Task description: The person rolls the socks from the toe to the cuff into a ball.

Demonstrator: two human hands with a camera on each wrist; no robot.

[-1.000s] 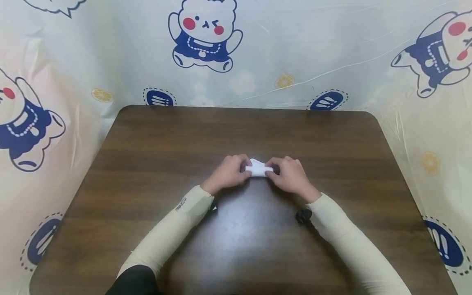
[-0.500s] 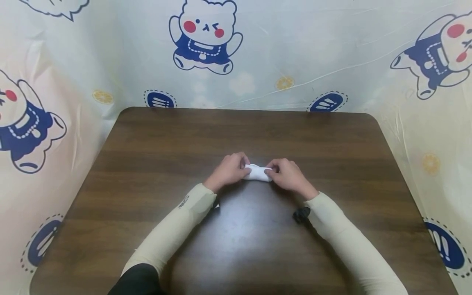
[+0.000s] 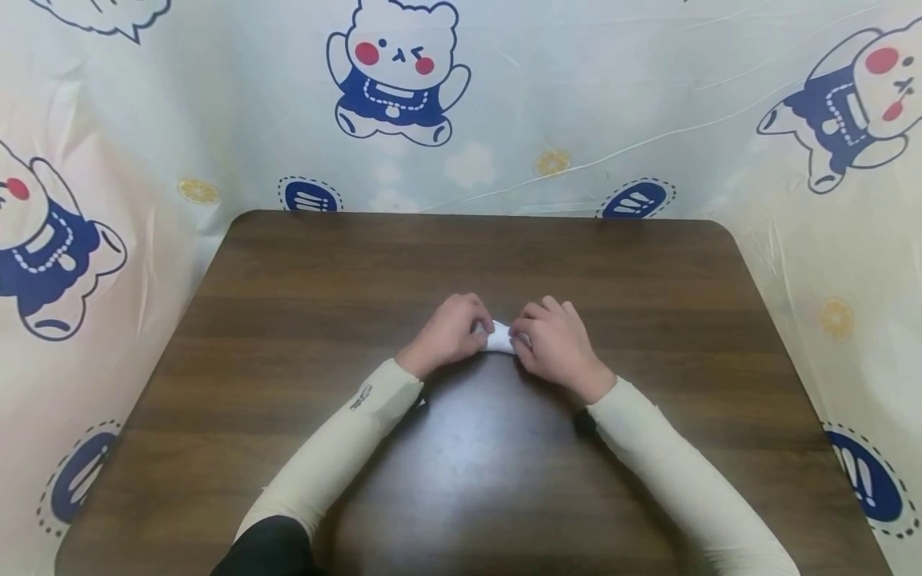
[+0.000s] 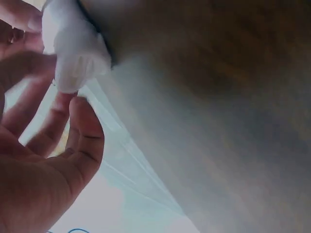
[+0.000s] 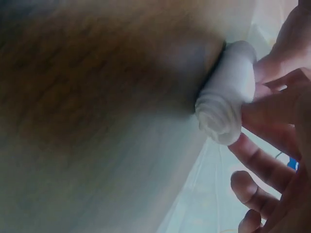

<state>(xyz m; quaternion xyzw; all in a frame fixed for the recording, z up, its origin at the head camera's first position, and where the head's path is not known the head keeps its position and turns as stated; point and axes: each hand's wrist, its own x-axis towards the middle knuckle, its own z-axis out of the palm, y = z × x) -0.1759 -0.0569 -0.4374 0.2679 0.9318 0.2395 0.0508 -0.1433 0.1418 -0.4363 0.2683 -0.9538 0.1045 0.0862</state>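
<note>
A small white rolled cloth (image 3: 499,339) lies on the table between the two hands. My left hand (image 3: 448,332) holds its left end with curled fingers. Over the right end bends my right hand (image 3: 558,346), its fingers on the roll and hiding part of it. Spiral layers show at one end of the rolled cloth (image 5: 226,97) in the right wrist view, where several fingers touch its side. In the left wrist view the other end of the rolled cloth (image 4: 75,58) appears folded, with the left thumb close below it.
The brown wooden table (image 3: 346,264) has rounded far corners. Behind and beside it hangs a pale curtain (image 3: 504,96) printed with bears. A dark wrist device (image 3: 584,423) sits under the right sleeve.
The cloth has gone from a partly rolled shape with a raised flap to a compact roll. My right hand has shifted left, further over it; the left hand has barely moved.
</note>
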